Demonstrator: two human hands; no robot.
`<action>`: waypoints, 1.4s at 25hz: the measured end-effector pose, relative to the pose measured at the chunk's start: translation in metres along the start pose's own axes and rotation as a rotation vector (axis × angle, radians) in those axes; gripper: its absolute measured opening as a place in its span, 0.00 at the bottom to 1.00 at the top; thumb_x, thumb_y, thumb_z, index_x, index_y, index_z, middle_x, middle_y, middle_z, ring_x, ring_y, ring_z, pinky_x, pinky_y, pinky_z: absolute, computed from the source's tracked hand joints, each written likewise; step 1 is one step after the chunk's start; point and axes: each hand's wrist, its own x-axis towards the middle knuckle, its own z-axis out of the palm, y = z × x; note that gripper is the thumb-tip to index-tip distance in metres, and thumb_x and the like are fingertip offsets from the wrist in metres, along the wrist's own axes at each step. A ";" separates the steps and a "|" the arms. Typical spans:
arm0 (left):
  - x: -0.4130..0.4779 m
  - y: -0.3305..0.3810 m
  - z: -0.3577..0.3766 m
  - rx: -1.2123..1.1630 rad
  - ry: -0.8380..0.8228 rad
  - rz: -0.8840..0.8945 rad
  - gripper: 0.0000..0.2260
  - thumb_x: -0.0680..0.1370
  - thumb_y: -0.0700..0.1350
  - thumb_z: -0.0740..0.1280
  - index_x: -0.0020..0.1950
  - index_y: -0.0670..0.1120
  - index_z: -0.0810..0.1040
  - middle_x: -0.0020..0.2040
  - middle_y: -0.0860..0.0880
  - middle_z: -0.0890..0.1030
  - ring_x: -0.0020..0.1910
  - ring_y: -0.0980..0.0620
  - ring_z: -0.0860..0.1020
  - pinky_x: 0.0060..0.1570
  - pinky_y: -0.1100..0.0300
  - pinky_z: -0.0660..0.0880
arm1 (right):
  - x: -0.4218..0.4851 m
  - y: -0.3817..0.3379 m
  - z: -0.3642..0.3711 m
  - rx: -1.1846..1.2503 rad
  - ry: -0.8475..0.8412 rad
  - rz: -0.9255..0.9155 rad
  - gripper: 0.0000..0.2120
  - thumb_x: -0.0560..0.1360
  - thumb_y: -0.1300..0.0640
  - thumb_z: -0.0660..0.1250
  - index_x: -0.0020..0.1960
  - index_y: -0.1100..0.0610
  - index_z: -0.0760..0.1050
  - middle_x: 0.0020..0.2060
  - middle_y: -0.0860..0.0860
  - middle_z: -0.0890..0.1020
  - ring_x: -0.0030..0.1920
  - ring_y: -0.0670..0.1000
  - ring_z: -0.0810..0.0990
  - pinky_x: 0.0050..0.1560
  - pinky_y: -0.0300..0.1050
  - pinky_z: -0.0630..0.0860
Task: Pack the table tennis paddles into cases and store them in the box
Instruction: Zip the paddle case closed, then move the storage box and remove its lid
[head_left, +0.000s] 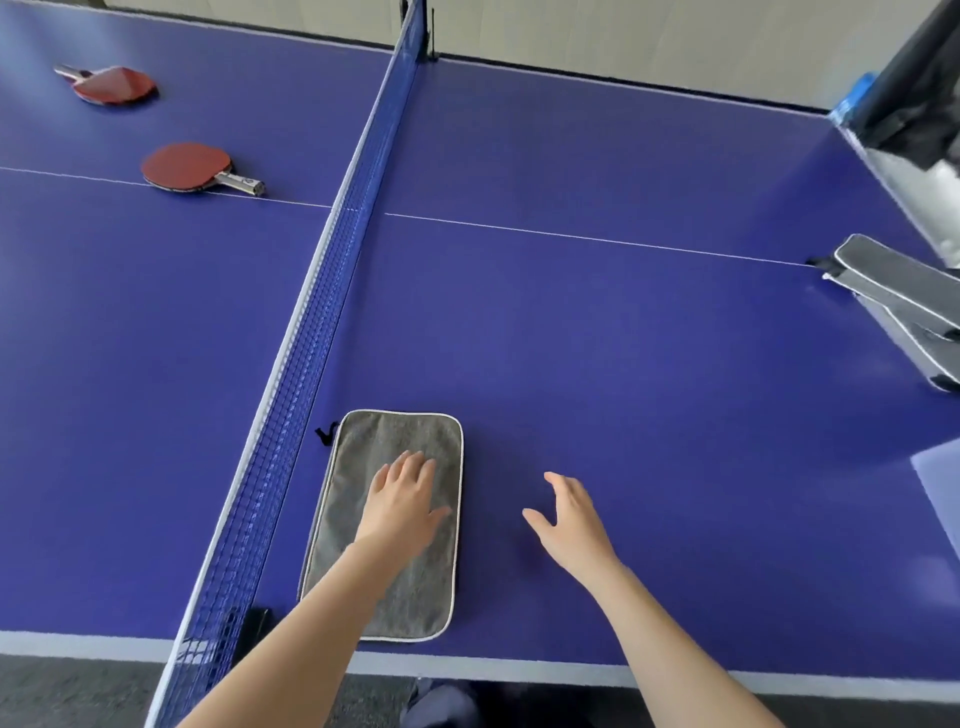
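Note:
A grey paddle case (415, 431) with white piping lies flat on the blue table near the front edge, just right of the net. My left hand (402, 501) rests palm down on it, fingers spread. My right hand (571, 519) hovers open over bare table to the right of the case, holding nothing. Two red paddles lie across the net at the far left: one (189, 167) on the white centre line, another (111, 83) farther back. More grey cases (904, 291) are stacked at the right edge.
The blue net (332, 291) runs from the near edge to the far edge, splitting the table (623, 338). At the far right corner stands a box or bag (904, 130) with black and white contents. A pale blue sheet (940, 488) shows at the right edge.

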 end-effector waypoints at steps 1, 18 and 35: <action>0.003 0.011 -0.001 0.027 -0.014 0.035 0.29 0.79 0.57 0.61 0.76 0.47 0.57 0.77 0.50 0.57 0.78 0.51 0.51 0.75 0.54 0.48 | -0.003 0.008 -0.007 -0.035 0.015 -0.004 0.29 0.79 0.48 0.62 0.75 0.55 0.56 0.72 0.50 0.62 0.72 0.50 0.61 0.69 0.47 0.64; -0.014 0.318 0.021 0.274 -0.086 0.432 0.27 0.80 0.60 0.57 0.74 0.46 0.61 0.73 0.49 0.64 0.74 0.50 0.59 0.73 0.52 0.57 | -0.139 0.230 -0.156 -0.215 0.292 0.186 0.30 0.79 0.44 0.58 0.76 0.55 0.54 0.76 0.52 0.59 0.76 0.53 0.56 0.72 0.48 0.61; -0.031 0.666 0.048 0.211 0.050 0.784 0.28 0.81 0.60 0.55 0.76 0.46 0.58 0.75 0.49 0.62 0.75 0.49 0.59 0.74 0.51 0.56 | -0.280 0.473 -0.330 -0.170 0.591 0.450 0.29 0.80 0.45 0.57 0.76 0.54 0.54 0.75 0.51 0.60 0.76 0.52 0.56 0.72 0.49 0.60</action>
